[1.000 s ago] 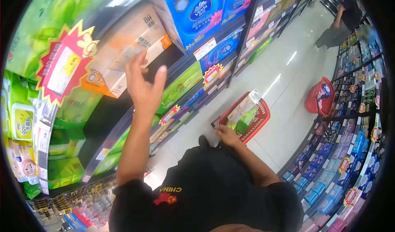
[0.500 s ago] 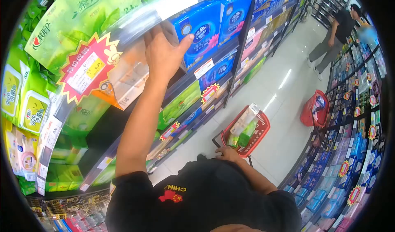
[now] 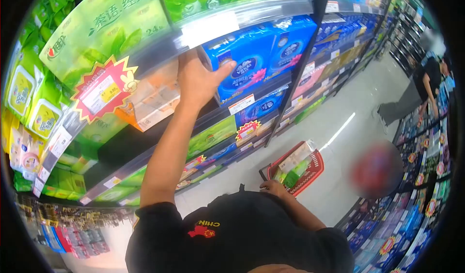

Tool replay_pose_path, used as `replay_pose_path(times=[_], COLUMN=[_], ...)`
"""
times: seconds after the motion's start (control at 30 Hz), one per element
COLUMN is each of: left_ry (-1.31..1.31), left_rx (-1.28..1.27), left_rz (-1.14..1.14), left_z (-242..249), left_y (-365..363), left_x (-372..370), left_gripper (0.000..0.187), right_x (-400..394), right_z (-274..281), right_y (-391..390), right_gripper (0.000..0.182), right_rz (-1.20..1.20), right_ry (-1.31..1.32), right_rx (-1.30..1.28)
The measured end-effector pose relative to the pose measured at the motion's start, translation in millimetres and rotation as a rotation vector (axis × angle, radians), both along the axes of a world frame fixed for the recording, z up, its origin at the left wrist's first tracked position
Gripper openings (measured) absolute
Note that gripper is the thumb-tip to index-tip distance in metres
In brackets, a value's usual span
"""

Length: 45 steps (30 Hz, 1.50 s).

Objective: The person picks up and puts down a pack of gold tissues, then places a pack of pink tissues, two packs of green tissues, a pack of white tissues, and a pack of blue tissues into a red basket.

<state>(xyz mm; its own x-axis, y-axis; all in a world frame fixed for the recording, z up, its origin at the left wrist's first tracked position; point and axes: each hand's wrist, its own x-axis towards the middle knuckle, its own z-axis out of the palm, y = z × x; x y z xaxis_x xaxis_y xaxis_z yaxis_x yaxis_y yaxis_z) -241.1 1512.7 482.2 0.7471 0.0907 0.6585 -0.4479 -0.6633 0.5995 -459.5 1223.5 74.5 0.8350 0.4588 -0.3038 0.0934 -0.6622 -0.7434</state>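
Note:
My left hand [image 3: 198, 77] reaches up to a shelf, between an orange-and-white tissue pack [image 3: 154, 103] and blue Vinda tissue packs [image 3: 244, 72]. Its thumb sticks out to the right across the nearer blue pack's front. The other fingers stretch up under the shelf lip, their tips hidden. Low beside my body, my right hand [image 3: 275, 188] is closed at the near end of a red shopping basket [image 3: 317, 164], around its handle. Inside the basket lie a pale carton-like item [image 3: 298, 156] and a green pack [image 3: 292, 178].
Large green tissue packs [image 3: 104, 23] fill the shelf above, with a red starburst price tag [image 3: 104, 91] on its edge. Facing shelves [image 3: 392, 224] line the aisle's right side. A person in dark clothes [image 3: 411, 96] stands farther along, and a blurred red shape [image 3: 377, 170] is nearer.
The view has shifted, and the basket sits a little lower and to the right. My left hand stays between the same packs. The other person now leans toward the right-hand shelves.

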Motion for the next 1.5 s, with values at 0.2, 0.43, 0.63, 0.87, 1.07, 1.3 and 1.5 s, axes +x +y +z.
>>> replay_pose_path(times=[0.2, 0.43, 0.63, 0.87, 1.07, 1.3, 1.5], left_ry=[-0.139, -0.506, -0.697, -0.645, -0.800, -0.399, -0.148], left_rx=[0.151, 0.158, 0.242, 0.373, 0.428, 0.430, 0.323], left_rz=[0.060, -0.103, -0.163, -0.201, -0.260, -0.368, -0.410], left_z=[-9, -23, -42, -38, -30, -1, -27], left_y=[-7, -1, -2, -1, 3, -7, -9], left_x=[-36, -60, -69, -91, -115, -176, -186], left_gripper=[0.100, 0.104, 0.068, 0.063, 0.050, 0.078, 0.095], right_x=[21, 48, 93, 87, 75, 47, 31], right_z=[39, 28, 171, 263, 295, 293, 301], right_y=[-4, -12, 20, 22, 37, 21, 1], right_gripper=[0.041, 0.031, 0.032, 0.030, 0.036, 0.033, 0.071], right_rz=[-0.013, -0.260, -0.488, -0.487, -0.480, -0.360, -0.386], right_ry=[0.121, 0.176, 0.079, -0.118, -0.141, -0.144, -0.430], right_rx=[-0.037, 0.269, 0.660, 1.007, 1.234, 1.244, 1.035])
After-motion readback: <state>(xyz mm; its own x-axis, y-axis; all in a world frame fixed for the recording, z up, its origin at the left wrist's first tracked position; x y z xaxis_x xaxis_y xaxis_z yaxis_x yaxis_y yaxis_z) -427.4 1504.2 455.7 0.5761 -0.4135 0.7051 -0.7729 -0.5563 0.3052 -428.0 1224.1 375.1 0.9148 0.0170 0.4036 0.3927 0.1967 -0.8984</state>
